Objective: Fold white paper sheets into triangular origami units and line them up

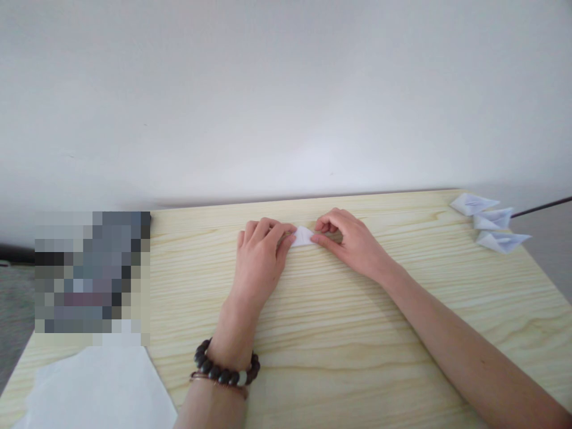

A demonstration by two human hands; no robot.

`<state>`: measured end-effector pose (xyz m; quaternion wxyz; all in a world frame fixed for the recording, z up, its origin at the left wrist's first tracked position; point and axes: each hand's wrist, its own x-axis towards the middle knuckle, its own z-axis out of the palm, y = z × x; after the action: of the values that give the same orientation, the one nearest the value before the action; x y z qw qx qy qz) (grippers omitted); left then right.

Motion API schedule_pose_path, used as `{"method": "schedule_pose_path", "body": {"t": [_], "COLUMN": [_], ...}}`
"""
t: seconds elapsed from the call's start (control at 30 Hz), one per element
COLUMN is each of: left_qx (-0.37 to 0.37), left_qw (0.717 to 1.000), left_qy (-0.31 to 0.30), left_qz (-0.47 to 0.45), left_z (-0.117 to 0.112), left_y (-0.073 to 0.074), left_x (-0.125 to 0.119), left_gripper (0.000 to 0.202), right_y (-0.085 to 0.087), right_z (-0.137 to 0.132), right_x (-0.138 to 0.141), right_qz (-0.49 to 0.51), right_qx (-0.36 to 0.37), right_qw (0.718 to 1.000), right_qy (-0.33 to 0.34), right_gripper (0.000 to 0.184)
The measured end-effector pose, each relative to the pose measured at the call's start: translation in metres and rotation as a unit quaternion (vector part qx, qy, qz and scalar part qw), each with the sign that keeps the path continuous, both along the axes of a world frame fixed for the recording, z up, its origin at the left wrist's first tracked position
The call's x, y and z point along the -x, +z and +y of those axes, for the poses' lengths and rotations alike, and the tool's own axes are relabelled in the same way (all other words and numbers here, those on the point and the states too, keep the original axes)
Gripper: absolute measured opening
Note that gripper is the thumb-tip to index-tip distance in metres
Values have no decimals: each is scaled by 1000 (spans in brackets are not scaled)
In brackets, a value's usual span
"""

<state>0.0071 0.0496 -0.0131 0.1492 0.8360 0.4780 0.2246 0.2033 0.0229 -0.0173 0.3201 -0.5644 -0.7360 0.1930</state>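
Note:
A small piece of folded white paper (pixel 304 236), peaked at the top, lies between my two hands near the middle of the table. My left hand (pixel 264 253) pinches its left end between thumb and fingers. On that wrist is a dark beaded bracelet (pixel 226 372). My right hand (pixel 346 238) grips the right end, its thumb on the paper and its fingers curled above. The fingertips cover both ends of the paper.
Three folded paper boats (pixel 503 241) sit at the table's far right edge. White paper sheets (pixel 98 387) lie at the front left, below a pixelated dark object (pixel 107 256). Behind the wood-grain table (pixel 357 357) rises a pale wall (pixel 286 95).

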Motion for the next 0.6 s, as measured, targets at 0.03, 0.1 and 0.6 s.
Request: {"method": "schedule_pose_path", "body": {"t": [0.03, 0.1, 0.6], "left_qx": [-10, -29, 45], "left_qw": [1000, 999, 988], "left_qy": [3, 6, -41], "left_qz": [6, 13, -144], "left_z": [0, 0, 2], "left_y": [-1, -3, 2], "left_x": [0, 1, 1], "left_gripper": [24, 30, 7], "right_y": [-2, -5, 1], "right_z": [0, 0, -6], "right_x": [1, 3, 5], "right_qz": [-2, -8, -54], "right_qx": [-11, -30, -42], "right_qw": [1000, 999, 997], "right_qy": [-11, -29, 24], "right_gripper": [12, 14, 19]}}
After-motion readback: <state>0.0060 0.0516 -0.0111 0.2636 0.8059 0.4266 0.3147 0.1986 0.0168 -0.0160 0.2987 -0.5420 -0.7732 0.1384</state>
